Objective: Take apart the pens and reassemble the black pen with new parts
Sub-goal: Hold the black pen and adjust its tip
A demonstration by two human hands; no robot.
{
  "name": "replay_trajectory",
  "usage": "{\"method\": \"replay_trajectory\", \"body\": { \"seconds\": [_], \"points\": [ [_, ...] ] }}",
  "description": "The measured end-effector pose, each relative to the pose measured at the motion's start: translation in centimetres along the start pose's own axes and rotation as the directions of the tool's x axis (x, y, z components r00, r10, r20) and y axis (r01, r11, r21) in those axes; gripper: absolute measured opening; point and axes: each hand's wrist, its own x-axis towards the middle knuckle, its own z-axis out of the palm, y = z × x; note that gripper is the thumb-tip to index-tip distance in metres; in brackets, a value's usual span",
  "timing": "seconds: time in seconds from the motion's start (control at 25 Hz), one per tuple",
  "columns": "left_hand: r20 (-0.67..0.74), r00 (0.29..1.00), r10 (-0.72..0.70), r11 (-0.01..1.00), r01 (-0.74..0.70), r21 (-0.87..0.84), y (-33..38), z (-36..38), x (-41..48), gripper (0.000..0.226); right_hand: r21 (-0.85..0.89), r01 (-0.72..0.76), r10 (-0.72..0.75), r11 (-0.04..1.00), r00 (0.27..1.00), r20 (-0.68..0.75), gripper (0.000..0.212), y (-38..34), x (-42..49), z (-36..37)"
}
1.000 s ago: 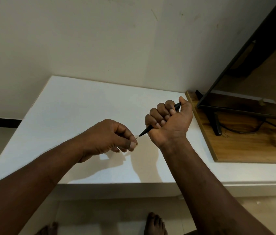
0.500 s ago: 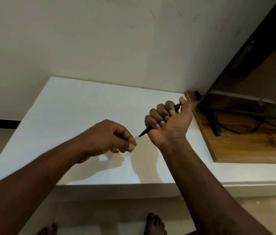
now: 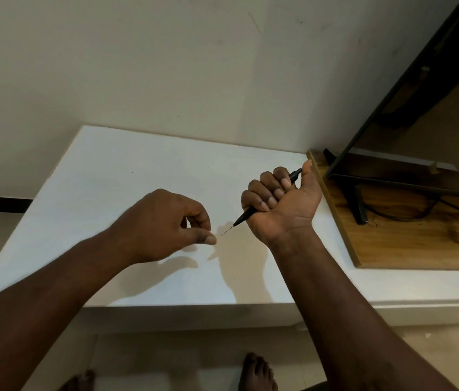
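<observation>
No container shows on the white rectangular tabletop [image 3: 127, 176]. Half a second ago the left hand [image 3: 163, 224] was pinching at the thin tip wire of the slim black plastic pen [image 3: 244, 217]; now it sits just apart from that tip, thumb and forefinger loosely curled with a small gap and nothing visible between them. The right hand [image 3: 282, 204] is fisted tight around the pen's barrel, thumb at its top end, held above the tabletop
</observation>
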Motion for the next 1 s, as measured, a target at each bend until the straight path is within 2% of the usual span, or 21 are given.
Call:
{"method": "replay_trajectory", "body": {
  "seconds": [0.12,0.24,1.0],
  "points": [
    [-0.046,0.996,0.071,0.996,-0.069,0.053,0.06,-0.21,0.10,0.048,0.001,-0.003,0.003,1.000,1.000,0.006,0.061,0.09,0.01,-0.03],
    [-0.017,0.993,0.115,0.986,-0.112,0.127,0.24,0.01,0.17,0.066,0.001,-0.005,0.005,1.000,1.000,0.010,0.063,0.15,-0.02,-0.06],
    [-0.016,0.989,0.147,0.975,-0.142,0.172,0.17,0.51,0.29,0.069,-0.009,0.023,-0.023,1.000,1.000,-0.005,0.050,0.16,0.14,0.10]
  ]
}}
